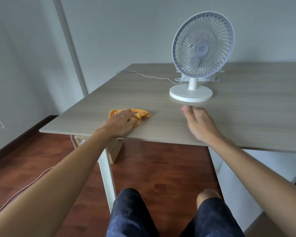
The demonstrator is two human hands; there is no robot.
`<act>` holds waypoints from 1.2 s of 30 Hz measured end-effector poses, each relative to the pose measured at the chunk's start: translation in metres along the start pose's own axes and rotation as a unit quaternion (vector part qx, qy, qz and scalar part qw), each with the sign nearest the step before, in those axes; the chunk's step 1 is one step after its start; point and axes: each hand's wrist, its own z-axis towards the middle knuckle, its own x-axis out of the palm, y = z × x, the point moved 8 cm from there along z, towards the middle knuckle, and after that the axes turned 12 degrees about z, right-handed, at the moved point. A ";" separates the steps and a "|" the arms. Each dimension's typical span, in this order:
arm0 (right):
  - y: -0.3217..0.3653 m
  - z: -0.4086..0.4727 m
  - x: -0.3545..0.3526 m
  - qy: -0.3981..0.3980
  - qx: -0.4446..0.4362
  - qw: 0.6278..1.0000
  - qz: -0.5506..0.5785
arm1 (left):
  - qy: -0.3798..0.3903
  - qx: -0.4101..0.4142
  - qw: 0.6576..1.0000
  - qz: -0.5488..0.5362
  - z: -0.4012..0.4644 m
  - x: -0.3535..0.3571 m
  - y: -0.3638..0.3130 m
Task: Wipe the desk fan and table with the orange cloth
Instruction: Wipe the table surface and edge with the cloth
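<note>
The left hand [122, 120] lies flat on the crumpled orange cloth [140, 114] near the front-left edge of the pale wood-grain table [246, 113], fingers straight, pressing rather than gripping. The white round-grilled desk fan [197, 59] stands upright, well apart, beyond and to the right — nearer the empty, relaxed right hand [199, 123], hovering just before its base. Nothing lies between them.

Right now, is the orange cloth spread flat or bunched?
Bunched. The orange cloth lies crumpled in folds on the table, with the left hand resting flat over part of it.
</note>
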 end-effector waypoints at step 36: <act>0.145 0.023 0.193 0.270 -0.198 0.942 -0.035 | -0.013 -0.105 0.993 0.050 -0.089 -0.025 0.086</act>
